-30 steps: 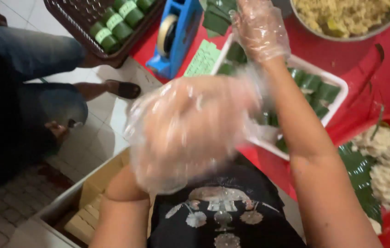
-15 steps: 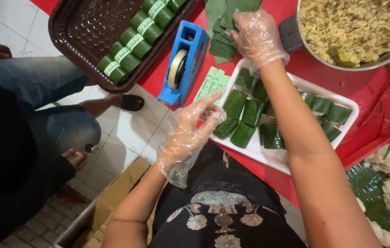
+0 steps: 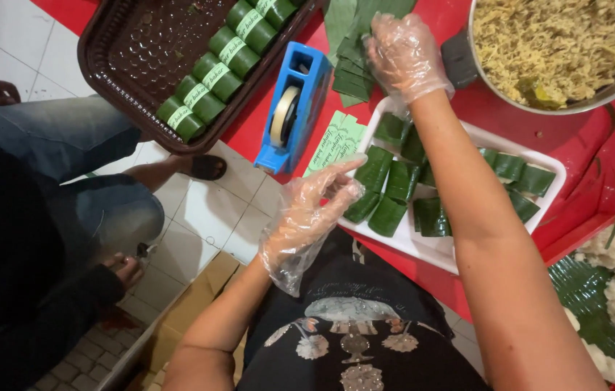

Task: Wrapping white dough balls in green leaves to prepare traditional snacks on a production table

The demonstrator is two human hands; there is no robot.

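Both my hands wear loose clear plastic gloves. My right hand (image 3: 403,56) reaches forward and rests on a stack of cut green leaf pieces (image 3: 351,69) on the red table; whether it grips one I cannot tell. My left hand (image 3: 307,213) hovers with fingers apart at the near left corner of a white tray (image 3: 423,250), close to the green leaf-wrapped rolls (image 3: 387,195) lying in it. It holds nothing.
A blue tape dispenser (image 3: 294,108) and green paper labels (image 3: 336,141) lie left of the tray. A brown tray (image 3: 126,61) holds several labelled green rolls (image 3: 210,80). A metal pot of shredded filling (image 3: 561,47) stands far right. Another person in jeans (image 3: 68,188) sits left.
My left hand has dropped from in front of the camera down to the tray's corner. My right hand stays at the leaf stack. The view has shifted so more of the table shows.
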